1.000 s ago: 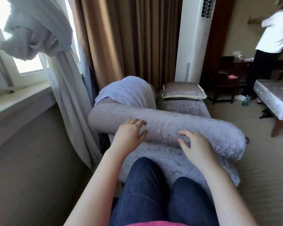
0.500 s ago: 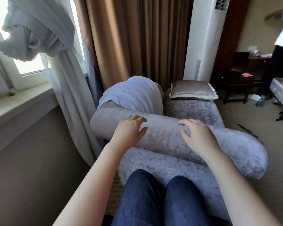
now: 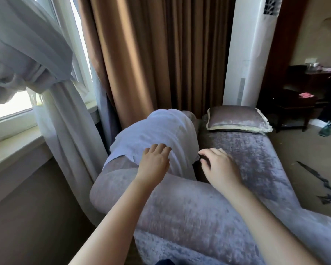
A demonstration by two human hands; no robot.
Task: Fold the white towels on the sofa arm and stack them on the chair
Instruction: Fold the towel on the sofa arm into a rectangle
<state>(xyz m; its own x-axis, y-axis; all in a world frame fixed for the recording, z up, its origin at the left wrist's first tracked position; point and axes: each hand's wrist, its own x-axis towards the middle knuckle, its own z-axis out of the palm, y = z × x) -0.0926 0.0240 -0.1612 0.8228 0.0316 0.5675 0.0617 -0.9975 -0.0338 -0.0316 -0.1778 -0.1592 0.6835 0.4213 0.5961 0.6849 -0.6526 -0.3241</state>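
White towels (image 3: 161, 134) draped unfolded over the top of the sofa arm (image 3: 118, 169), hanging down its right side. Left hand (image 3: 155, 163) now flat on the towels atop that arm, fingers fairly straight, gripping nothing yet. Right hand (image 3: 218, 165) just off the arm's right flank, beside the towels' hanging edge, fingers loosely bent, empty. Both up off the near padded roll (image 3: 189, 217), resting there a second ago, reaching forward since. Reads as the start of pickup; no folding done. Probably next: pinch an edge, lift one towel clear. Cushion (image 3: 235, 119) right of the arm; brown curtain (image 3: 151, 54) behind the arm.
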